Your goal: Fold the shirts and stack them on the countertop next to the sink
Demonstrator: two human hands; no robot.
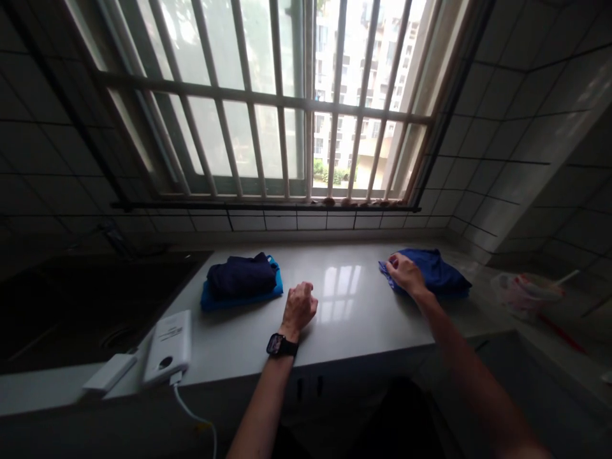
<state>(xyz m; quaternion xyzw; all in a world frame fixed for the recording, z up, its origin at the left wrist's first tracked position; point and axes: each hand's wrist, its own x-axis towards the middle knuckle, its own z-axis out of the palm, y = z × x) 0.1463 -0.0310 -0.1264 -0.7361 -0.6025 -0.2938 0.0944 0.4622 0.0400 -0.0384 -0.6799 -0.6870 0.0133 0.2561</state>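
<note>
My left hand (300, 307), with a black watch (282, 345) on its wrist, rests on the white countertop (329, 325) with its fingers curled in; nothing shows in it. To its left lies a folded dark navy cloth (243, 275) on top of a bright blue folded cloth (239, 302). At the right, my right hand (406, 273) pinches the left edge of a folded royal blue cloth (437, 271). That cloth lies on the counter, and the fingertips are partly hidden by the hand.
A white power bank (168, 347) with a cable and a small white box (111, 373) sit at the front left, beside a dark sink (95, 287). At the right is a pinkish plastic bag (526, 293). Behind the counter is a barred window (287, 102).
</note>
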